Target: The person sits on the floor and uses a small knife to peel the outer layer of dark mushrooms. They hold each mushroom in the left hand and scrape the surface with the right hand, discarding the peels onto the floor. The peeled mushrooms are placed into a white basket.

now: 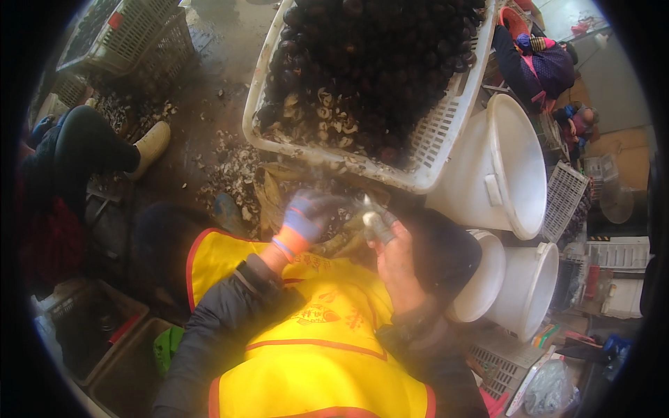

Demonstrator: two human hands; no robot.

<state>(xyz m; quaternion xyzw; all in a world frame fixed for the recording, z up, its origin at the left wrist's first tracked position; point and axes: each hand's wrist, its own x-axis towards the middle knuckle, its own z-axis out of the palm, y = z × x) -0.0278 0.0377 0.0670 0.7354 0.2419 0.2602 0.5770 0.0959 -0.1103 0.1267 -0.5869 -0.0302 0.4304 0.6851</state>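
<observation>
My left hand (306,214), in a blue glove with an orange cuff, is blurred. Its fingers are bent, and whether they hold anything cannot be made out. My right hand (393,245) has grey coverings on its fingers and grips a small pale round piece (370,219), perhaps a peeled water chestnut. A white pointed tip sticks up just above that piece; what it belongs to is unclear. Beyond both hands sits a white plastic crate (439,141), heaped with dark round produce (366,68) that looks like water chestnuts. Pale peelings (332,117) lie at its near end.
White plastic buckets (496,172) stand to the right of the crate. Scattered peelings (230,175) cover part of the wet floor. Stacked crates (130,36) are at the upper left. Another person's leg and pale shoe (151,149) reach in from the left; other people (549,73) sit at the upper right.
</observation>
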